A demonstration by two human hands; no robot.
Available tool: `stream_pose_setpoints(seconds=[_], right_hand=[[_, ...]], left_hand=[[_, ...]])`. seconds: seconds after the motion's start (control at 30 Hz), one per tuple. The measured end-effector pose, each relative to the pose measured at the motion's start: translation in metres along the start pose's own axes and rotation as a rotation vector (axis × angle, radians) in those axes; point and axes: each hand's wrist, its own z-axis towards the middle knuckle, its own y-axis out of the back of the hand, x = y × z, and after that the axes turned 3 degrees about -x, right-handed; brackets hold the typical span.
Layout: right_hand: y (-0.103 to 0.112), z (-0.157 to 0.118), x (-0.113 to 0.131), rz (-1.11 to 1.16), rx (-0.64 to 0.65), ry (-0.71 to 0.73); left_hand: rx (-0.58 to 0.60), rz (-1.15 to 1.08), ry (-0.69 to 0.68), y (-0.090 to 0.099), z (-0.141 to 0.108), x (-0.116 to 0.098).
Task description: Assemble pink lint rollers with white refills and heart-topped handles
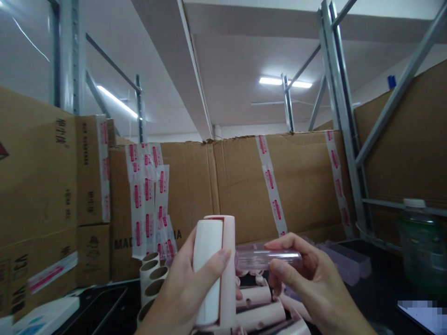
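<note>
My left hand [181, 293] grips a white roll in a pale pink holder [214, 270], held upright at the bottom middle of the head view. My right hand [310, 284] pinches a clear pinkish plastic cover [267, 257] that lies sideways, its left end against the holder. Below both hands lie more pale pink roll holders [258, 309] in a heap. Left of my left hand stand several cardboard tubes [153, 277], stacked with their open ends facing me.
Taped cardboard boxes [244, 186] wall the back and left. A grey metal rack [344, 135] rises at the right. A green bottle with a white cap [421, 246] stands at the right. Clear plastic covers [344, 263] lie on the dark table [384, 298].
</note>
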Motion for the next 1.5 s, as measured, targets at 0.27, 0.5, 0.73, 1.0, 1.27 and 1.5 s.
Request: stream_pose_setpoints(seconds=[0.27,0.5,0.73,1.0,1.27,1.5], right_hand=[[-0.007,0.007,0.025,-0.146,-0.052,0.156],[-0.016,0.014,0.051,-0.543,-0.135,0.385],[-0.043,0.022,0.073,-0.478,-0.054,0.430],[-0.005,0.073,0.015,-1.063,0.090,0.265],[0.016,0.083,-0.087,-1.354,0.283,0.063],[0.011,0.083,-0.108,-1.306,0.294,0.077]], left_hand=[[-0.082,0.239,-0.163,0.023,0.032,0.009],[-0.037,0.872,-0.986,0.013,0.034,-0.004],[0.254,0.807,-0.944,-0.004,0.047,-0.030],[0.142,0.155,-0.440,0.020,0.076,-0.025],[0.166,-0.259,-0.288,0.022,0.088,-0.011],[0.117,-0.265,-0.279,0.018,0.082,-0.005]])
